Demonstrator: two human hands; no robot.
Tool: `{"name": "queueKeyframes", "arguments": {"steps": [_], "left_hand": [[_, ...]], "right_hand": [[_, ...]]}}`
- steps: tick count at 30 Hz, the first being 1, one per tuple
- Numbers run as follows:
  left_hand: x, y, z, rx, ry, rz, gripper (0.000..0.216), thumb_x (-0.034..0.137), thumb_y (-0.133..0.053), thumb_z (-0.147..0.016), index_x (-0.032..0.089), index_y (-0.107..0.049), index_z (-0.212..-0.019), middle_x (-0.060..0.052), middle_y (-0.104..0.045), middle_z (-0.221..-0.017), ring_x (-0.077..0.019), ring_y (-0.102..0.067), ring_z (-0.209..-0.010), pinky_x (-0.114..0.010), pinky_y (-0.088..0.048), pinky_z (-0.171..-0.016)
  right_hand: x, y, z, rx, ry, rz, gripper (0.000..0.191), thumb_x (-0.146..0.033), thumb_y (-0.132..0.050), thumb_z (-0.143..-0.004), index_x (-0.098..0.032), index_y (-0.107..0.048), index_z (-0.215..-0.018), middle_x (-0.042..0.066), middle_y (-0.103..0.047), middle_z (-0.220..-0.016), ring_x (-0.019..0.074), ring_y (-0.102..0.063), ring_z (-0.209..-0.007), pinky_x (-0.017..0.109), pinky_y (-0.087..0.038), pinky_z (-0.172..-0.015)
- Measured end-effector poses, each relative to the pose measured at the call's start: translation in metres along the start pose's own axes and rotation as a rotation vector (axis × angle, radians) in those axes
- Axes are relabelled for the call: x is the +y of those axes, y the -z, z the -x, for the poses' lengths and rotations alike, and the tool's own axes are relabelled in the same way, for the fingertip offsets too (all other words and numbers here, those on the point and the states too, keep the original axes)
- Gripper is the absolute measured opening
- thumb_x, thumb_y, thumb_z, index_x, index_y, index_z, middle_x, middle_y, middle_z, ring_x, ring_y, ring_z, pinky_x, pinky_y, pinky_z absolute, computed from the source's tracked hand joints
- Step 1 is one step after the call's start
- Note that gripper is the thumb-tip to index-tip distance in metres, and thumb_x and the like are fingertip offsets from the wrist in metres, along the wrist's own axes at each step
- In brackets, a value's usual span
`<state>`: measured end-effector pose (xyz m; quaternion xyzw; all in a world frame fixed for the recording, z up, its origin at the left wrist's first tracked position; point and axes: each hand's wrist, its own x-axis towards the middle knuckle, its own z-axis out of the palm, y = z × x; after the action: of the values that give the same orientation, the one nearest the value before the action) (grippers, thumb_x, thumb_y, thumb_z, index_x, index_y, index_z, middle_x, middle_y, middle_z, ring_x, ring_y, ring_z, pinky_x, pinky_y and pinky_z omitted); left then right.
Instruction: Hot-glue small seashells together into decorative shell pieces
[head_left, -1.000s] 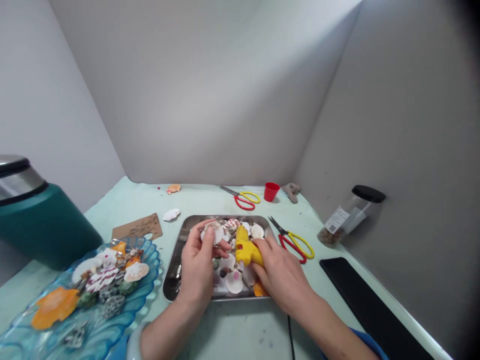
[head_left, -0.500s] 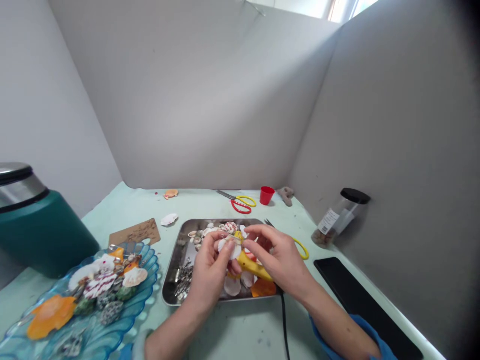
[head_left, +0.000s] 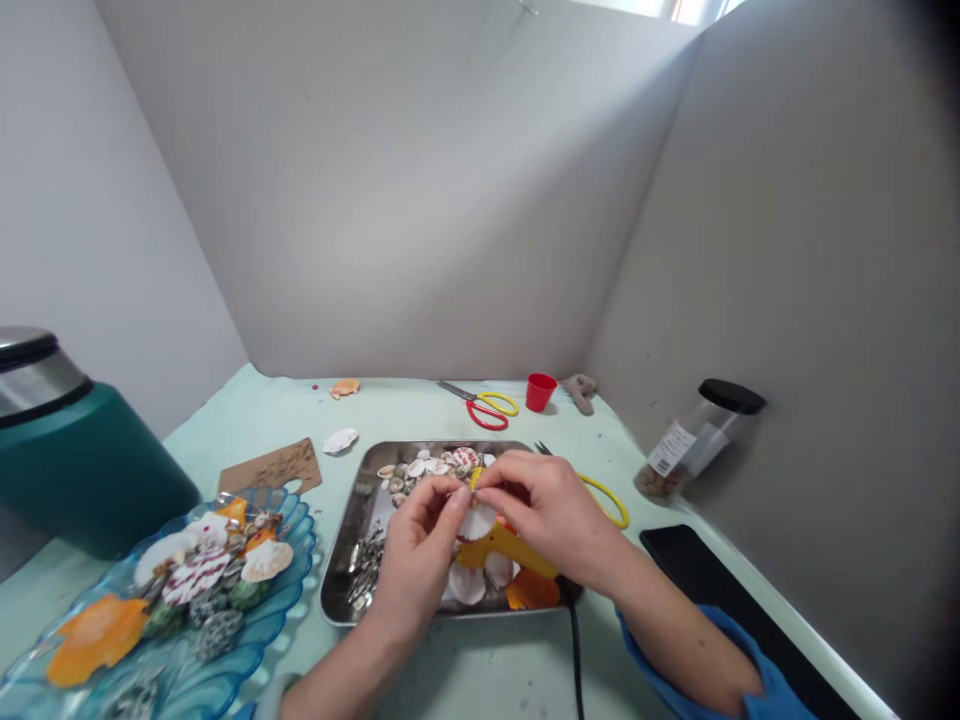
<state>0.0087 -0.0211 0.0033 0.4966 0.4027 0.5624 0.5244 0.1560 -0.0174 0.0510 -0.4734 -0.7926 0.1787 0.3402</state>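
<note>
Over the metal tray (head_left: 334, 560), my left hand (head_left: 427, 540) and my right hand (head_left: 544, 510) meet fingertip to fingertip. A white scallop shell (head_left: 477, 524) hangs just below the fingertips, its upper edge by my left thumb and index finger. My right thumb and index finger pinch at the same spot; what lies between them is too small to make out. Beneath the hands in the tray lies a yellow glue gun (head_left: 510, 545), its black cord (head_left: 576, 650) running off the front edge. White shells (head_left: 466, 585), an orange shell (head_left: 534, 590) and small metal pieces (head_left: 365, 570) surround it.
A blue scalloped dish (head_left: 296, 570) of shells stands left, beside a green bottle (head_left: 97, 470) and a brown card (head_left: 274, 466). Behind the tray are scissors (head_left: 487, 410) and a red cup (head_left: 540, 392). At right are a jar (head_left: 694, 440) and a black phone-like slab (head_left: 720, 600).
Both hands have drawn closer together at the fingertips. The white shell has turned from lying flat between the fingers to hanging below them. The view has shifted slightly.
</note>
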Motion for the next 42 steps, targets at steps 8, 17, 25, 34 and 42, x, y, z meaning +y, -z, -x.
{"name": "queueKeyframes", "arguments": {"steps": [8,17,25,34,42], "left_hand": [[-0.004,0.001,-0.002,0.051,0.081,0.084,0.017,0.032,-0.067,-0.074,0.017,-0.060,-0.073,0.003,-0.057,-0.065,-0.0085,-0.048,-0.059,-0.017,-0.038,-0.055],[-0.008,0.004,-0.001,0.039,0.119,0.174,0.017,0.031,-0.067,-0.074,0.016,-0.059,-0.073,0.003,-0.057,-0.065,-0.0083,-0.048,-0.058,-0.017,-0.039,-0.055],[0.001,-0.003,-0.001,0.037,0.192,0.202,0.030,0.032,-0.073,-0.068,0.017,-0.064,-0.092,0.000,-0.064,-0.073,-0.0097,-0.055,-0.059,-0.018,-0.044,-0.053],[-0.005,0.000,-0.002,-0.035,0.222,0.216,0.023,0.033,-0.070,-0.071,0.014,-0.064,-0.082,-0.002,-0.064,-0.072,-0.0097,-0.054,-0.054,-0.021,-0.047,-0.050],[0.002,0.002,-0.001,-0.262,0.376,0.400,0.019,0.031,-0.068,-0.074,0.013,-0.063,-0.080,-0.001,-0.059,-0.066,-0.0062,-0.049,-0.047,-0.018,-0.044,-0.046]], "right_hand": [[0.008,0.002,-0.002,-0.068,-0.106,-0.128,0.013,-0.018,-0.055,-0.083,-0.019,-0.065,-0.074,-0.003,-0.059,-0.063,0.0104,-0.051,-0.058,0.021,-0.037,-0.054],[0.007,-0.002,-0.003,-0.122,-0.153,-0.228,0.014,-0.017,-0.052,-0.082,-0.017,-0.061,-0.072,-0.002,-0.059,-0.065,0.0103,-0.052,-0.059,0.020,-0.039,-0.053],[0.011,0.002,-0.003,-0.060,-0.154,-0.194,0.013,-0.020,-0.051,-0.083,-0.018,-0.061,-0.074,-0.003,-0.058,-0.065,0.0103,-0.049,-0.058,0.020,-0.037,-0.051],[0.010,0.009,-0.003,-0.101,-0.154,-0.273,0.016,-0.025,-0.051,-0.087,-0.019,-0.062,-0.078,-0.003,-0.056,-0.065,0.0097,-0.048,-0.056,0.020,-0.037,-0.050],[0.008,0.019,-0.003,-0.140,0.044,-0.261,0.022,-0.012,-0.049,-0.087,-0.023,-0.065,-0.097,0.002,-0.064,-0.098,0.0154,-0.058,-0.089,0.026,-0.045,-0.077]]}}
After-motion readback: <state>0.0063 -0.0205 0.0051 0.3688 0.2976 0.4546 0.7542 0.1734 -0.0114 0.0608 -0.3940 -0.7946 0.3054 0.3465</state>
